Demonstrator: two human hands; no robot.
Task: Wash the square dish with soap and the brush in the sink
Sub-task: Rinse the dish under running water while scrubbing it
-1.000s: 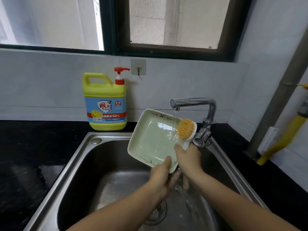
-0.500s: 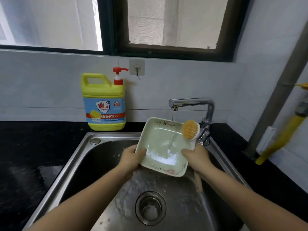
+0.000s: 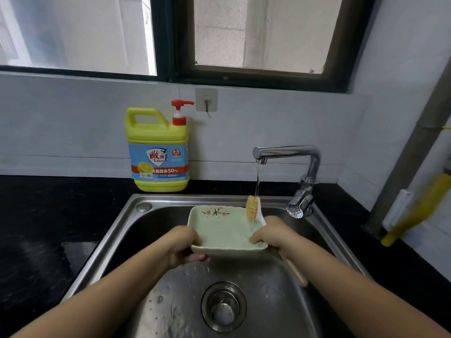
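Observation:
A pale green square dish (image 3: 223, 231) with a flower print is held nearly level over the steel sink (image 3: 117, 228). My left hand (image 3: 181, 245) grips its left edge, fingers curled under. My right hand (image 3: 274, 234) holds the right edge together with the brush (image 3: 253, 209), whose orange bristle head stands up at the dish's far right corner and whose wooden handle end pokes out below the hand. A thin stream of water falls from the tap (image 3: 288, 152) onto the brush head. The yellow soap bottle (image 3: 157, 150) with a red pump stands behind the sink.
A black countertop (image 3: 44, 215) surrounds the sink. The drain strainer (image 3: 223, 307) sits in the wet basin floor. A grey pipe (image 3: 415, 142) and a yellow hose (image 3: 419, 211) run down the right wall. A wall hook (image 3: 206, 100) hangs above the bottle.
The dish has gone from tilted upright under the tap to nearly level and lower. My left hand shifted from the bottom edge to the left edge. The brush head turned edge-on.

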